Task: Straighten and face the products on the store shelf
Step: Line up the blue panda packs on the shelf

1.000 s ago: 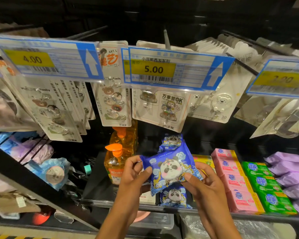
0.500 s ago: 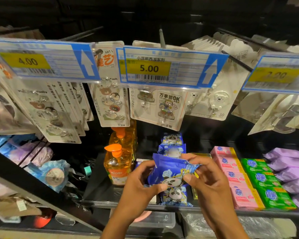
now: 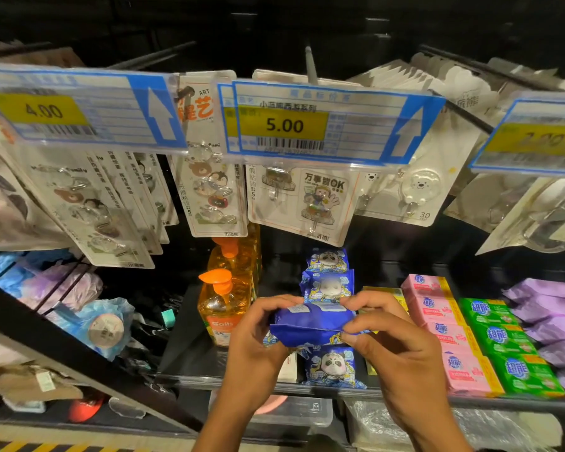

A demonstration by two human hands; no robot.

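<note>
Dim store shelf [image 3: 190,353], packet row at the front; hook cards [image 3: 307,203] and a 5.00 price tag [image 3: 284,125] hang above.
Blue panda packet [image 3: 310,326] now lies flat, plain back and white label up; 0.5 s ago its panda face showed. Left hand [image 3: 258,340] and right hand [image 3: 402,350] pinch its ends, fingers [image 3: 367,298] clamped over the far edge, thumbs on the near side, just above the front packet [image 3: 331,367].

Bare left hand [image 3: 258,340] and right hand [image 3: 402,350] on bare forearms [image 3: 224,415].

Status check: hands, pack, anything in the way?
Left hand and right hand both pinch the blue panda pack, plain back showing, over its row. Orange soap bottle close on the left.
</note>
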